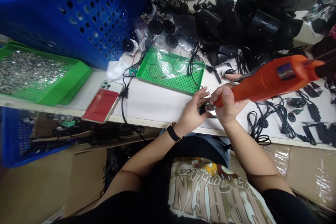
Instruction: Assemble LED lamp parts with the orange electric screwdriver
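Left of the green tray (168,84), at the far end of the desk (147,106), a green bin (76,78) holds a spread of small metal pieces (28,70). Behind and left of the tray stands a large blue basket (89,17) with round holes in its side. A phone (101,105) with a red back lies left of the tray, at the near edge of the desk. Between that phone and the tray are a crumpled white tissue (116,70) and, just beside the tray's left edge, a small circuit board (133,71); a black cable (123,108) hangs over the desk edge there. Clear plastic sheeting (168,66) with round outlines lies in the tray, and round black parts (155,27) sit behind it.

In front of the tray's right corner, the left hand (193,110) is partly curled, fingers and thumb around a small part (211,112) that the hands mostly hide. Right of the tray, the right hand (225,109) is closed around the front end of an orange power screwdriver (273,77), aimed at that part; whether its tip touches cannot be told. Farther right of the tray lie coiled black cables (259,126), and behind them a heap of black housings (252,21).
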Demonstrator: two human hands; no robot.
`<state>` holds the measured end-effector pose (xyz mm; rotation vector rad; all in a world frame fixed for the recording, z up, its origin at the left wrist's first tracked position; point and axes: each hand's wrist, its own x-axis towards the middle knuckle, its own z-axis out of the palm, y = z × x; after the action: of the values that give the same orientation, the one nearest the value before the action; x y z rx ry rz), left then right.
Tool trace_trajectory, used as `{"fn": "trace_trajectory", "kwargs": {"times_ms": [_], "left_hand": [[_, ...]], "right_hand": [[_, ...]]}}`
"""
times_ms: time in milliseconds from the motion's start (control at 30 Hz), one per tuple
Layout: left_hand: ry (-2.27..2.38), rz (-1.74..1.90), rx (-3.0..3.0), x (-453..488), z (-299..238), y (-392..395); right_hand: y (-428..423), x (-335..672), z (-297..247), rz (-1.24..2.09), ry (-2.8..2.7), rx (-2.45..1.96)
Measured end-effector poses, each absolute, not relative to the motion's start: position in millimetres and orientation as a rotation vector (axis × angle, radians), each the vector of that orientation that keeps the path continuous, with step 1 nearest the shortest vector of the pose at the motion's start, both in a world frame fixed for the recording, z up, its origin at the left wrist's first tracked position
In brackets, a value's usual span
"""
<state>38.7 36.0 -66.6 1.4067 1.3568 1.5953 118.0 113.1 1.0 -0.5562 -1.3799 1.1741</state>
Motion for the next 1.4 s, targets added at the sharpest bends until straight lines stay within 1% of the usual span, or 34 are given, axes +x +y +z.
{"fn": "trace_trajectory", "kwargs": {"times_ms": [133,300,433,567,800,967,1133,1400], "left_hand": [[1.462,1.615,1.494,38,-59,30],[1.793,1.579,1.823,32,-49,17],[1.785,1.559,1.869,33,-43,11],[1.708,1.599,1.793,38,-39,7],[1.788,1.457,1.831,43,-32,-3],[1.902,1.483,1.847,47,-31,-4],[1.965,1.491,1.688,49,-43,11],[1.882,1.519,1.716,47,-57,21]], "right_hand": [[109,119,10,1.182,-1.373,-0.541],[96,124,38,1.153,-1.253,-0.474],[88,132,46,1.194,-1.232,-0.397],[84,142,44,1.21,-1.264,-0.414],[78,151,45,1.18,-1.315,-0.413],[79,148,43,1.189,-1.289,-0.414],[95,136,30,1.067,-1.316,-0.466],[110,134,2,1.185,-1.538,-0.551]]}}
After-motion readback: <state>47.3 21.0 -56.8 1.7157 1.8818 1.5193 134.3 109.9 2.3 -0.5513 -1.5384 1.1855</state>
